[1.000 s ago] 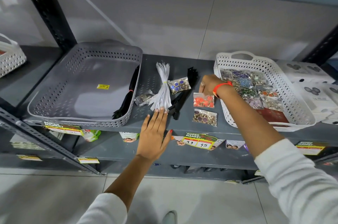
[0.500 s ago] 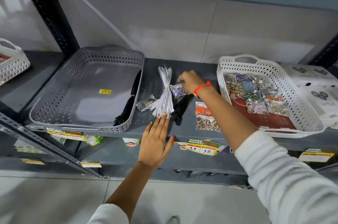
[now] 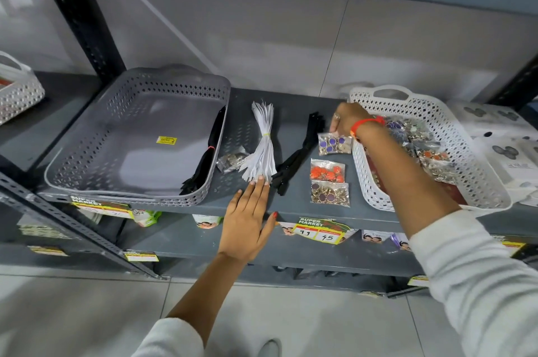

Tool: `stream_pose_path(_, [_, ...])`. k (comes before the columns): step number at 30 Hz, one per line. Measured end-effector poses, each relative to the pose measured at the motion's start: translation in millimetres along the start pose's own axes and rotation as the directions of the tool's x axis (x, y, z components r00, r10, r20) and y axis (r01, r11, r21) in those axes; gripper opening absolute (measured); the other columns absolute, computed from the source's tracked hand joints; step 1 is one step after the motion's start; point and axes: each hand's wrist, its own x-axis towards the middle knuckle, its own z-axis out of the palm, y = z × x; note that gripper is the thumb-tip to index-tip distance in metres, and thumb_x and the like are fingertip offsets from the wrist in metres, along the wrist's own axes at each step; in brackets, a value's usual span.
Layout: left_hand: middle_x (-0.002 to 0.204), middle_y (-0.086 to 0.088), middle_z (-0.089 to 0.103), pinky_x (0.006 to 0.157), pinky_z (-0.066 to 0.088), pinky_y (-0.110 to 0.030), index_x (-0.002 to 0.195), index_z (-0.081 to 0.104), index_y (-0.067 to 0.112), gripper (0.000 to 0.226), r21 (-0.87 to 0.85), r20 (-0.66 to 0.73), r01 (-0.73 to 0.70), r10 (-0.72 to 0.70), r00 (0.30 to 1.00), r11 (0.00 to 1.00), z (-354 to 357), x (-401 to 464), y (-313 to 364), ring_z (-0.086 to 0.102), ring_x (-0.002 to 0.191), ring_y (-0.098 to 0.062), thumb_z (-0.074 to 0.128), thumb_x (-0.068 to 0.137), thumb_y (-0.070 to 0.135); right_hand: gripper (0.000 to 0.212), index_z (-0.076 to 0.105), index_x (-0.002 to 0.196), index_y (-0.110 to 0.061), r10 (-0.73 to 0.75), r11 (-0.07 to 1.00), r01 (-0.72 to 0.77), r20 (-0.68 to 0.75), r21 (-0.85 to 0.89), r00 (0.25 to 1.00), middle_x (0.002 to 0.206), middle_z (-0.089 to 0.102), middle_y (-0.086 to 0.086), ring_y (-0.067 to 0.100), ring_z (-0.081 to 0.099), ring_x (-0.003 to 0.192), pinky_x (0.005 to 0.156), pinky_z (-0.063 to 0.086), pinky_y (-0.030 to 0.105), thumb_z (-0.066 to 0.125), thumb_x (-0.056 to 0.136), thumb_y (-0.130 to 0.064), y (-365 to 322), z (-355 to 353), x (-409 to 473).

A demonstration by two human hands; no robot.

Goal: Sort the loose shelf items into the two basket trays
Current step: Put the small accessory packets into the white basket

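My right hand [image 3: 348, 120] pinches a clear packet of purple and gold buttons [image 3: 334, 144] and holds it just left of the white basket tray [image 3: 477, 164], which contains several button packets. My left hand [image 3: 247, 216] lies flat and open on the shelf's front edge, fingertips touching the white zipper bundle [image 3: 262, 147]. A black zipper bundle [image 3: 300, 158] lies to its right. An orange button packet [image 3: 327, 170] and a gold-purple packet [image 3: 330, 193] lie near the white tray. A small silver packet [image 3: 231, 160] sits beside the grey basket tray [image 3: 87, 147], which holds black zippers [image 3: 206, 155].
The grey metal shelf [image 3: 291, 205] carries both trays. White boxes [image 3: 506, 141] stand right of the white tray. Another white basket [image 3: 17, 91] sits on the neighbouring shelf at far left. A black upright post [image 3: 78, 15] rises behind the grey tray. Price labels [image 3: 320, 230] hang on the shelf edge.
My right hand reached left to the purple button packet, took hold of it, and has carried it right toward the white tray. My left hand has stayed at the white zippers.
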Motion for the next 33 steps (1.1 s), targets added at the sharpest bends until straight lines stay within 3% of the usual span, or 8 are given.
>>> stream_pose_path(8, [0.148,-0.005,0.038,0.110,0.018,-0.033,0.142,0.035,0.009,0.060,0.007,0.015,0.005,-0.005,1.000,1.000,-1,-1,-1,0.040,0.133,-0.020,0.032,0.092,0.042,0.032,0.057,0.114,0.006,-0.062,0.953,0.072,0.042,-0.293,0.997,0.116,0.062,0.026,0.039,0.062,0.107,0.091,0.050,0.042,0.043,0.086,0.012,-21,26,-12])
stream_pose_path(12, [0.149,-0.005,0.037,0.111,0.017,-0.033,0.143,0.034,0.009,0.060,0.004,0.012,0.001,-0.001,1.000,1.000,1,-1,-1,0.039,0.134,-0.020,0.032,0.092,0.041,0.025,0.067,0.099,0.001,-0.256,0.966,0.253,-0.076,-0.044,0.964,0.105,0.067,0.028,0.041,0.065,0.099,0.088,0.054,0.043,0.052,0.081,0.009,-65,28,-3])
stream_pose_path(15, [0.148,-0.006,0.038,0.111,0.019,-0.034,0.142,0.036,0.008,0.060,-0.003,0.016,-0.004,0.004,1.000,1.000,2,0,-2,0.040,0.133,-0.021,0.032,0.092,0.041,0.020,0.072,0.100,-0.002,-0.461,0.884,0.449,0.087,0.133,0.883,0.105,0.072,0.018,0.029,0.067,0.100,0.095,0.051,0.032,0.065,0.081,0.002,-111,36,-16])
stream_pose_path(18, [0.148,-0.007,0.039,0.111,0.020,-0.035,0.141,0.037,0.008,0.059,-0.011,0.014,-0.008,0.008,1.000,1.000,3,0,-3,0.042,0.133,-0.021,0.033,0.092,0.041,0.022,0.070,0.101,0.000,-0.545,0.838,0.532,0.175,0.119,0.820,0.105,0.071,0.018,0.028,0.068,0.097,0.091,0.053,0.031,0.070,0.079,0.000,-135,49,-26])
stream_pose_path(23, [0.149,-0.006,0.036,0.111,0.021,-0.036,0.143,0.033,0.009,0.059,-0.019,0.019,-0.011,0.012,1.000,1.000,3,-1,-3,0.038,0.135,-0.020,0.034,0.092,0.040,0.021,0.063,0.102,0.004,-0.335,0.941,0.333,-0.028,-0.056,0.942,0.104,0.065,0.026,0.041,0.066,0.093,0.082,0.057,0.042,0.054,0.084,0.009,-127,58,-22])
stream_pose_path(27, [0.149,-0.005,0.036,0.112,0.020,-0.034,0.143,0.033,0.009,0.058,-0.034,0.016,-0.014,0.015,1.000,0.999,1,0,-3,0.037,0.135,-0.019,0.026,0.096,0.042,0.011,0.064,0.088,0.001,-0.015,0.998,0.019,-0.061,0.067,0.998,0.100,0.069,0.024,0.038,0.066,0.087,0.074,0.055,0.036,0.061,0.087,-0.009,-100,57,-16])
stream_pose_path(30, [0.150,-0.004,0.034,0.112,0.019,-0.033,0.144,0.032,0.010,0.062,-0.048,0.009,-0.018,0.018,1.000,0.999,0,0,-2,0.035,0.136,-0.018,0.016,0.096,0.046,0.037,0.054,0.068,-0.003,0.038,0.994,-0.039,0.017,0.099,0.999,0.090,0.066,0.020,0.036,0.065,0.090,0.071,0.050,0.034,0.062,0.088,-0.032,-88,57,-15])
stream_pose_path(33, [0.150,-0.003,0.034,0.112,0.019,-0.033,0.143,0.033,0.010,0.059,-0.050,0.002,-0.020,0.020,1.000,0.999,0,-1,-2,0.035,0.136,-0.017,0.021,0.096,0.044,0.044,0.051,0.066,-0.004,0.035,0.982,-0.025,-0.050,0.187,0.998,0.088,0.065,0.022,0.037,0.066,0.091,0.064,0.044,0.031,0.064,0.085,-0.041,-93,61,-14])
